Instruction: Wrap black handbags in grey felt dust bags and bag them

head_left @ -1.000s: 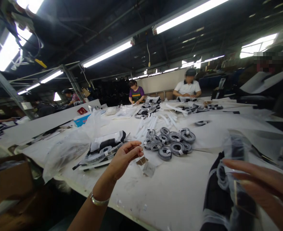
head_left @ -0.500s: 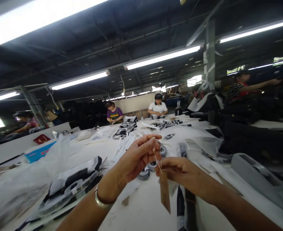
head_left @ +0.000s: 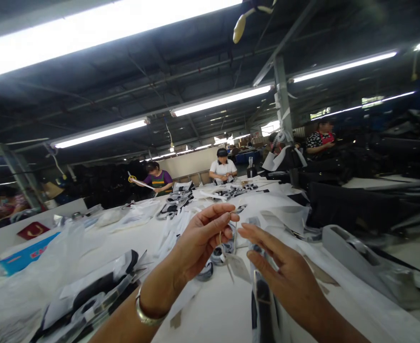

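Observation:
My left hand (head_left: 207, 232), with a silver bracelet on the wrist, pinches a thin looped string (head_left: 235, 240) between thumb and fingertips. From the string hangs a tag (head_left: 239, 267), pale and blurred, over the table. Just right of it, my right hand (head_left: 285, 269) holds nothing; its thumb and fingers are apart, with the fingertips close to the string. Behind and below the hands lie several grey rolled strips (head_left: 205, 271). A black and grey strap-like piece (head_left: 264, 300) lies under the right hand.
Packed black and white pieces (head_left: 99, 286) lie at left beside clear plastic (head_left: 13, 300) and a blue packet (head_left: 29, 255). A grey moulded part (head_left: 356, 257) sits at right. Across the white table (head_left: 210, 319), two people (head_left: 223, 167) work; others sit at the sides.
My right hand has let go of the tag and string, moved slightly right and opened. The tag has swung and turned. My left hand still pinches the string. The view has shifted right.

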Demonstrator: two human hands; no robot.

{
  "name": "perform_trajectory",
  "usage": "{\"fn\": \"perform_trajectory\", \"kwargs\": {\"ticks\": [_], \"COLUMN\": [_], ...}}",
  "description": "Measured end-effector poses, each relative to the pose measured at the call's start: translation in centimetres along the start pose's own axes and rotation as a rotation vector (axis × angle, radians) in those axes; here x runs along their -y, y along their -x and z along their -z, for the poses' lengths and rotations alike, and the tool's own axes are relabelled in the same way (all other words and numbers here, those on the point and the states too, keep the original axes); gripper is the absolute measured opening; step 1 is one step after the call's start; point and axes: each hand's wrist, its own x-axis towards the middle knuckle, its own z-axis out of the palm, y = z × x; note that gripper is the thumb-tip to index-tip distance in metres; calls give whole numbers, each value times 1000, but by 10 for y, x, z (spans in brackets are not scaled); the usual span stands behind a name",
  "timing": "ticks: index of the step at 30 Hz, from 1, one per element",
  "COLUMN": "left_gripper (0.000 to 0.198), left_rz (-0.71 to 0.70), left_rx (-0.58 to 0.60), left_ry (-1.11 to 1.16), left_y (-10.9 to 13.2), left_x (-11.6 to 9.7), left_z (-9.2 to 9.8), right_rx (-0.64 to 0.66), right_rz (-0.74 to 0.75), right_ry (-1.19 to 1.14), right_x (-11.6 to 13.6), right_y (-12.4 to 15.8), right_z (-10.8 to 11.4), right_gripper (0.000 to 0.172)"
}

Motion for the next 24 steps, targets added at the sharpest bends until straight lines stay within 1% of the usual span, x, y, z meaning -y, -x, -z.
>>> {"fn": "perform_trajectory", "kwargs": {"ticks": [3, 5, 6, 9, 11, 13, 14, 16, 18, 20, 22, 24], "left_gripper": [24, 23, 23, 23, 24, 25, 25, 26, 28, 32, 36, 38], "left_rz": [-4, -7, -3, 8, -20, -49, -42, 31, 127, 208, 271, 330], "left_rx": [-10, -8, -3, 14, 9, 1, 0, 23, 64, 64, 8, -30], "left_ry": [58, 89, 105, 161, 193, 200, 184, 100, -34, -173, -290, -370], "left_y": [-5, -7, -7, -7, -5, -1, 2, 7, 14, 19, 22, 24], "left_x": [7, 10, 11, 12, 13, 16, 19, 29, 44, 64, 87, 110], "left_z": [-10, -16, -19, -24, -23, -21, -18, -11, 1, 18, 37, 53], "right_rx": [55, 62, 58, 46, 60, 81, 90, 87, 49, 14, 59, 172], "right_rz": [-30, -74, -96, -178, -252, -302, -320, -367, -435, -511, -564, -591], "right_ry": [-126, -207, -231, -292, -365, -440, -452, -419, -321, -185, -75, -3], "right_x": [5, 9, 11, 14, 13, 11, 10, 6, -1, -14, -29, -43], "right_y": [6, 6, 5, 5, 10, 20, 26, 39, 50, 60, 67, 73], "right_z": [-8, -13, -15, -15, -10, 0, 6, 21, 38, 55, 66, 71], "right_gripper": [65, 72, 69, 55, 52, 50, 49, 49, 52, 53, 54, 54]}}
